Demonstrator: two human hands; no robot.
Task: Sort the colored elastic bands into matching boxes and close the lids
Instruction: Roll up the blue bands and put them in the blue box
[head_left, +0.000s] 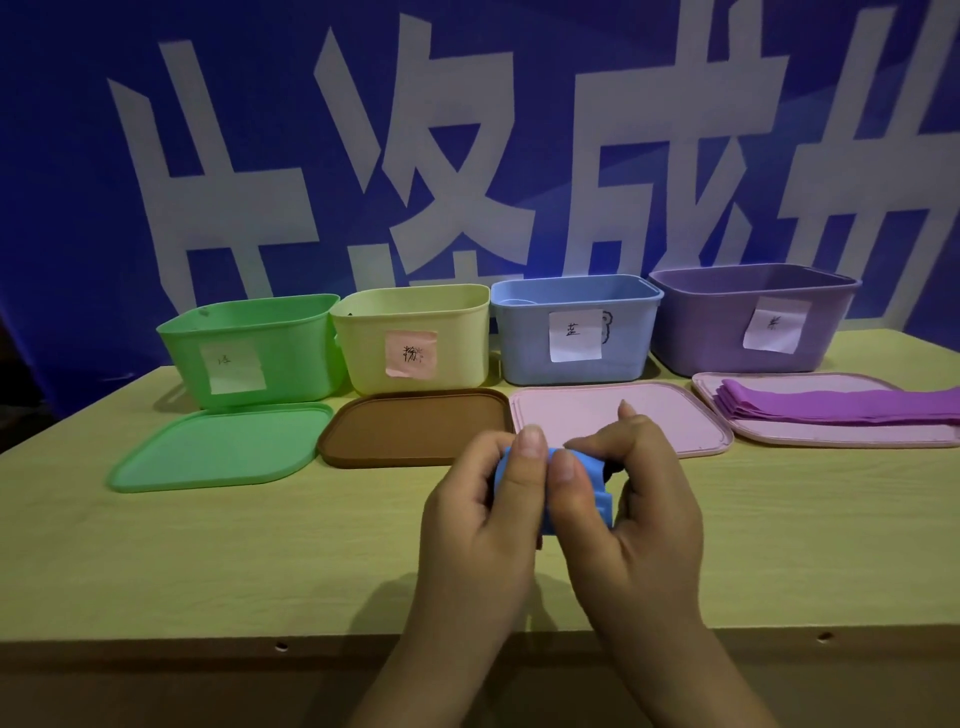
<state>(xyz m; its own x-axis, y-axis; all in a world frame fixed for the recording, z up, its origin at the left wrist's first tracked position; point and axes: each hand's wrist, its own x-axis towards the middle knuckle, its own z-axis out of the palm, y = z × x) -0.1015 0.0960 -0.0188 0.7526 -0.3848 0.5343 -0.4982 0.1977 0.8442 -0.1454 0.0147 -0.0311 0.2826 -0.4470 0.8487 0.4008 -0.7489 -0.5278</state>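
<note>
At lower centre of the frame, my left hand (475, 514) and right hand (631, 512) together pinch a folded blue elastic band (582, 480) between them.

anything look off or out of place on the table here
Mostly tidy. The odd spot: a stack of purple bands lies on the rightmost pink lid, not in the purple box behind it. Both hands hold a blue band.

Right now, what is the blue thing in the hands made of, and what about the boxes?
The blue band, held by both hands, looks like soft matte rubber or elastic: it bends and folds under the fingers. The blue box and its neighbours look like hard, smooth plastic with stiff rolled rims, though the dim light leaves the exact finish uncertain.
</note>
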